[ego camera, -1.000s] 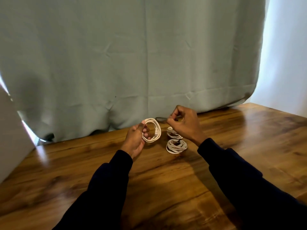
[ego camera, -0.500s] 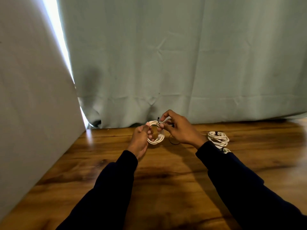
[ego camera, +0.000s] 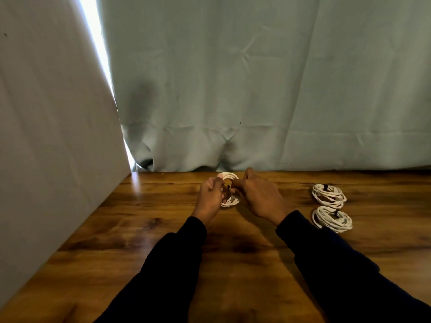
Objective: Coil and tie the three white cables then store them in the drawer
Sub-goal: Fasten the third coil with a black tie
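Near the wooden table's (ego camera: 163, 229) far edge, your left hand (ego camera: 210, 197) grips the third coiled white cable (ego camera: 229, 177); your right hand (ego camera: 261, 197) pinches its black tie (ego camera: 228, 188). Slacken, and loops could spring loose.

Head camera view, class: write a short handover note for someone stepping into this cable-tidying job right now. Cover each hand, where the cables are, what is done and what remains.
Left hand: grips the third coil, held upright just above the table.
Right hand: fingers pinch at that coil, where a small black tie shows.
Done: two tied coils, the far coil and the near coil, lie on the table to the right, each with a dark tie.
Left: finish tying the third coil, then store all three in the drawer, which is not in view.
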Motion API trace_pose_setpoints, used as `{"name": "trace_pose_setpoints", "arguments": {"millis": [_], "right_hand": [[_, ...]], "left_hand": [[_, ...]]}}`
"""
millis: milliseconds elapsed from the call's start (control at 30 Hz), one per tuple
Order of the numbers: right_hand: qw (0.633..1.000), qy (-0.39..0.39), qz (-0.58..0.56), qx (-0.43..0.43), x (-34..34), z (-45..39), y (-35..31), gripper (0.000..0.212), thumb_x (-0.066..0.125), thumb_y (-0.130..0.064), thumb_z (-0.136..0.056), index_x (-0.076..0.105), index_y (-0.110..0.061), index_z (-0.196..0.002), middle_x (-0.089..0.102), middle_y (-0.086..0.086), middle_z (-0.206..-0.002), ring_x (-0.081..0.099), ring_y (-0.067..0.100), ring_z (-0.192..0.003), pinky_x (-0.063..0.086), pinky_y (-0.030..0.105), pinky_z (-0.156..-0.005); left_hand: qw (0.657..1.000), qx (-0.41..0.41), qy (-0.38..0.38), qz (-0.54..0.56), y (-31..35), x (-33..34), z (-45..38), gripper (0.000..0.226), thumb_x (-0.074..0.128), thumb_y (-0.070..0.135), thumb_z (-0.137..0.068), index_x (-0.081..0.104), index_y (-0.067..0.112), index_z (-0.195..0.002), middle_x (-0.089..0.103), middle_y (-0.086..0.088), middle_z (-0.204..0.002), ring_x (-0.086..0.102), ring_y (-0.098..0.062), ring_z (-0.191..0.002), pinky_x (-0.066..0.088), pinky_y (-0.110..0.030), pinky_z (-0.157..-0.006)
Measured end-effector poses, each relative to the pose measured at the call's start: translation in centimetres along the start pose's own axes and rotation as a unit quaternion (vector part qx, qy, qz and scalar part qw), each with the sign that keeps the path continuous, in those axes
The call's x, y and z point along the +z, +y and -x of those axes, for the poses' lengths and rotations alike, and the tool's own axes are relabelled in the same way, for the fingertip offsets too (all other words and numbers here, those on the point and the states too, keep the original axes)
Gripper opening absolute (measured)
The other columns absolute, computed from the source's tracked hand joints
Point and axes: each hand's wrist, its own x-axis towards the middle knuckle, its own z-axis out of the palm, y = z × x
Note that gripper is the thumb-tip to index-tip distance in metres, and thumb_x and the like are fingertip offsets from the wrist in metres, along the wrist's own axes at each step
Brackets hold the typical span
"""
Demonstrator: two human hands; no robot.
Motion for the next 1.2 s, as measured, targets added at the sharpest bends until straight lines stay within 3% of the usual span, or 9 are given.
{"name": "trace_pose_setpoints", "arguments": {"millis": [100, 167, 267, 333, 433, 533, 767, 933, 1200], "right_hand": [[1.000, 0.018, 0.024, 0.008, -0.2, -0.4, -0.5, 0.023, 0.050, -0.035, -0.102, 0.063, -0.033, -0.121, 0.035, -0.001, -0.095, 0.041, 0.014, -0.064, 0.019, 0.023, -0.047], [0.998, 0.024, 0.047, 0.018, -0.3, -0.5, -0.9, 0.023, 0.055, -0.031, -0.100, 0.064, -0.031, -0.121, 0.032, 0.000, -0.098, 0.038, 0.013, -0.064, 0.026, 0.024, -0.051], [0.995, 0.045, 0.083, 0.046, 0.0, 0.1, -1.8, 0.015, 0.067, -0.032, -0.093, 0.068, -0.026, -0.107, 0.043, 0.002, -0.107, 0.052, 0.016, -0.067, 0.036, 0.028, -0.051], [0.992, 0.053, 0.102, 0.053, 0.7, 0.6, -2.1, 0.017, 0.077, -0.029, -0.085, 0.070, -0.023, -0.099, 0.054, 0.004, -0.109, 0.060, 0.019, -0.066, 0.031, 0.027, -0.048], [0.989, 0.075, 0.114, 0.050, 1.2, 0.9, -2.2, 0.022, 0.086, -0.023, -0.070, 0.069, -0.019, -0.082, 0.066, 0.001, -0.088, 0.063, 0.021, -0.062, 0.021, 0.025, -0.049], [0.989, 0.118, 0.081, 0.048, 1.0, 1.0, -1.9, 0.030, 0.087, -0.014, -0.068, 0.057, -0.017, -0.069, 0.060, -0.001, -0.067, 0.054, 0.019, -0.053, 0.011, 0.022, -0.049], [0.986, 0.142, 0.079, 0.043, 1.2, 1.3, -1.9, 0.029, 0.088, -0.014, -0.068, 0.059, -0.018, -0.072, 0.064, -0.002, -0.070, 0.059, 0.019, -0.058, 0.003, 0.020, -0.048], [0.988, 0.148, 0.051, -0.017, 2.5, 1.2, -1.5, 0.010, 0.064, -0.024, -0.094, 0.062, -0.014, -0.094, 0.063, 0.002, -0.093, 0.061, 0.020, -0.075, 0.029, 0.027, -0.051], [0.986, 0.162, -0.047, -0.014, 3.4, 1.2, -1.8, 0.029, 0.041, -0.033, -0.103, 0.063, -0.019, -0.114, 0.063, 0.001, -0.116, 0.064, 0.020, -0.088, 0.052, 0.033, -0.058]], "left_hand": [[1.000, 0.008, -0.023, -0.017, -0.2, 0.2, 0.1, 0.026, 0.041, 0.024, -0.108, 0.056, 0.008, -0.093, 0.055, -0.006, -0.069, 0.047, -0.007, -0.050, 0.036, -0.021, -0.046], [0.999, 0.008, -0.029, -0.025, -0.4, 0.4, 0.2, 0.028, 0.041, 0.026, -0.108, 0.057, 0.010, -0.093, 0.057, -0.006, -0.071, 0.049, -0.009, -0.054, 0.037, -0.024, -0.049], [0.999, 0.003, -0.031, -0.024, -0.4, 0.5, 0.2, 0.027, 0.042, 0.028, -0.108, 0.059, 0.011, -0.095, 0.057, -0.006, -0.073, 0.050, -0.011, -0.058, 0.038, -0.028, -0.053], [1.000, -0.007, -0.026, -0.013, -0.3, 0.8, 0.2, 0.025, 0.041, 0.025, -0.108, 0.060, 0.011, -0.098, 0.055, -0.003, -0.069, 0.048, -0.009, -0.054, 0.037, -0.024, -0.050], [1.000, -0.013, -0.023, -0.009, -0.1, 0.9, 0.5, 0.023, 0.041, 0.018, -0.106, 0.059, 0.013, -0.092, 0.055, -0.001, -0.066, 0.048, -0.009, -0.052, 0.036, -0.023, -0.046], [0.999, 0.001, -0.030, -0.023, 0.0, 1.0, 0.9, 0.026, 0.041, 0.016, -0.106, 0.052, 0.014, -0.082, 0.049, 0.001, -0.059, 0.042, -0.009, -0.046, 0.031, -0.024, -0.043], [0.998, 0.041, -0.031, -0.041, -0.1, 1.0, 1.1, 0.025, 0.044, 0.026, -0.107, 0.049, 0.014, -0.086, 0.049, 0.007, -0.058, 0.042, -0.007, -0.050, 0.034, -0.022, -0.045], [0.998, 0.052, 0.006, -0.045, -0.5, 0.5, 0.6, 0.032, 0.041, 0.015, -0.105, 0.056, 0.024, -0.077, 0.053, 0.003, -0.063, 0.044, -0.010, -0.053, 0.034, -0.025, -0.046], [0.999, -0.012, 0.047, 0.006, 0.1, 0.5, 0.7, 0.021, 0.042, 0.012, -0.103, 0.055, 0.009, -0.087, 0.047, -0.002, -0.054, 0.039, -0.008, -0.038, 0.029, -0.019, -0.037]]}}
